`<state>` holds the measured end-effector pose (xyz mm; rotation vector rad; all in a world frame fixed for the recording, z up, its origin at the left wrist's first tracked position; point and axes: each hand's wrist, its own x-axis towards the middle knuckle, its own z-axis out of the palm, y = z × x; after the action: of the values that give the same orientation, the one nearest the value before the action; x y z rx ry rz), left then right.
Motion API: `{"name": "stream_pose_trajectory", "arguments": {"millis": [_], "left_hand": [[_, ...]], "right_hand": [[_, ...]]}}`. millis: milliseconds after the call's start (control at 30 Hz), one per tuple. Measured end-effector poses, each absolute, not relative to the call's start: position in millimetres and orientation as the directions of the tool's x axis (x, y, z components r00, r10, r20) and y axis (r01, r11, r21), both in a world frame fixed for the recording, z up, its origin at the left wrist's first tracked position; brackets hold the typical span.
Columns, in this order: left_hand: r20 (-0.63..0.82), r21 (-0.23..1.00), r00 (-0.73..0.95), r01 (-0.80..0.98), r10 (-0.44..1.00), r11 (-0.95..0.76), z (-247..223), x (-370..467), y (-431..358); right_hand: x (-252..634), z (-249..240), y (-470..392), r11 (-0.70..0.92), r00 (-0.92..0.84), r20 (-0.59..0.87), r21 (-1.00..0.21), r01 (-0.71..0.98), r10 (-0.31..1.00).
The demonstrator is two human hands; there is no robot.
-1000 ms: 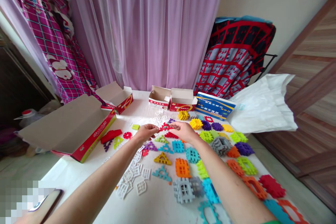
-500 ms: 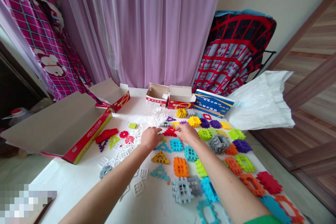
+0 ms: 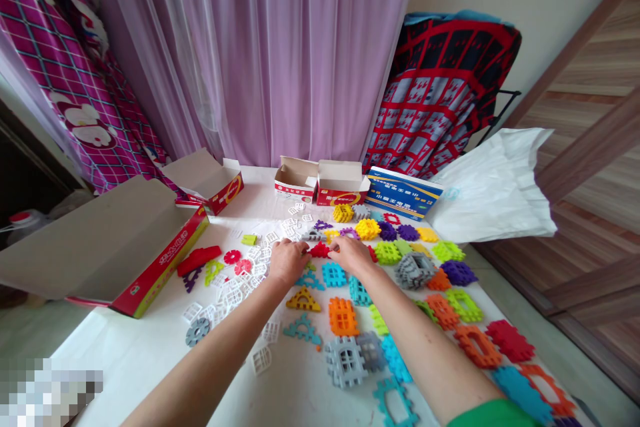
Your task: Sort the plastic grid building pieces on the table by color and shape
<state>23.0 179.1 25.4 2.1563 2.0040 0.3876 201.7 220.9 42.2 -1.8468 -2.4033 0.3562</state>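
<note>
A red toothed plastic building block [image 3: 319, 250] sits between my two hands in the middle of the table. My left hand [image 3: 289, 261] has its fingers closed at the block's left edge. From the other side, my right hand [image 3: 351, 253] pinches the block's right edge. Just beyond the fingers lies a grey piece [image 3: 313, 235]. Blue triangular pieces [image 3: 310, 279] and a blue square block [image 3: 334, 274] are on the near side. White window pieces [image 3: 257, 267] are heaped by my left hand, and a yellow block [image 3: 369, 229] is past my right hand.
Open cardboard boxes stand at the left [image 3: 165, 267] and back [image 3: 343, 195]. A blue box [image 3: 404, 193] and a white bag [image 3: 495, 193] are at the back right. Many coloured blocks cover the right side, including an orange one [image 3: 343, 317] and a grey one [image 3: 346, 361].
My left fingers have come in to the red block, and the hands are slightly closer together. The whole view has shifted a little.
</note>
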Motion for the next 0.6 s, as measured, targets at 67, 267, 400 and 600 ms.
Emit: {"name": "stream_pose_trajectory", "arguments": {"millis": [67, 267, 400, 600], "left_hand": [[0.075, 0.304, 0.062, 0.949, 0.995, -0.082, 25.0, 23.6, 180.6], [0.087, 0.334, 0.064, 0.938, 0.994, -0.09, 24.5, 24.1, 177.8], [0.116, 0.338, 0.044, 0.938, 0.992, -0.081, 27.1, -1.3, 160.9], [0.139, 0.216, -0.142, 0.97, 0.98, 0.11, 46.7, -94.4, 123.8]], "right_hand": [[203.0, 39.7, 222.0, 0.249, -0.274, -0.071, -0.245, 0.937, 0.959], [208.5, 42.7, 219.6, 0.266, -0.281, -0.015, -0.274, 0.924, 0.96], [216.4, 58.3, 207.4, 0.32, -0.326, 0.042, -0.352, 0.88, 0.944], [228.8, 71.7, 176.0, 0.379, -0.38, 0.11, -0.524, 0.763, 0.918]]}}
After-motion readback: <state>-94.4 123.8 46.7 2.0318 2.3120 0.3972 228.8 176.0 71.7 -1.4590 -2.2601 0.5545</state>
